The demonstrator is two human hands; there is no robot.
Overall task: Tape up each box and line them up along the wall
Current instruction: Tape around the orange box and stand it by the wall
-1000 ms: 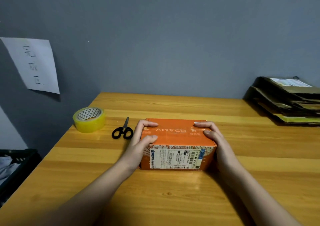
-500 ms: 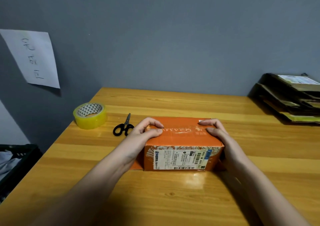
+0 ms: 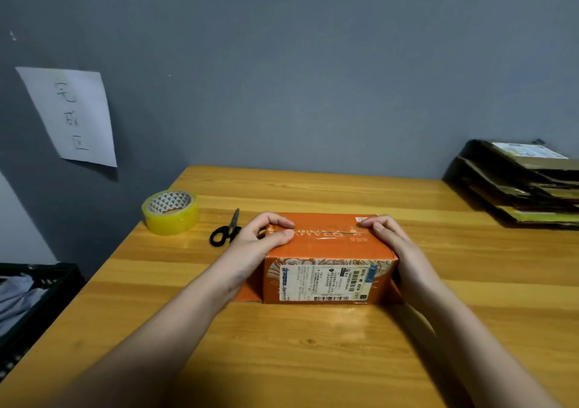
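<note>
Orange box (image 3: 326, 251) is sitting on the wooden table (image 3: 313, 360), held between the two hands, top flaps closed with a thin seam showing along the middle. White lettering on the lid is reading upside down and partly covered; I cannot make out the full word. A white shipping label (image 3: 326, 282) with barcodes is facing the person on the near side; its small print is too fine to read.

Left hand (image 3: 260, 238) is gripping the box's left end, fingers curled over the top edge, thumb lying on the lid. Right hand (image 3: 388, 241) is clasping the right end, fingers curled on the lid.

Just left of the left hand, black scissors (image 3: 225, 230) are lying closed; further left, a roll of yellow tape (image 3: 170, 211) is lying flat.

Far beyond the right hand, flattened cardboard (image 3: 520, 185) is stacking against the wall. Well left of the left hand, a paper sheet (image 3: 72, 116) with handwritten characters is hanging on the wall, and a black crate (image 3: 47, 288) below the table edge is holding pale cloth (image 3: 15, 298).

Compared with half a second ago, the box and both hands are keeping the same hold and place.
</note>
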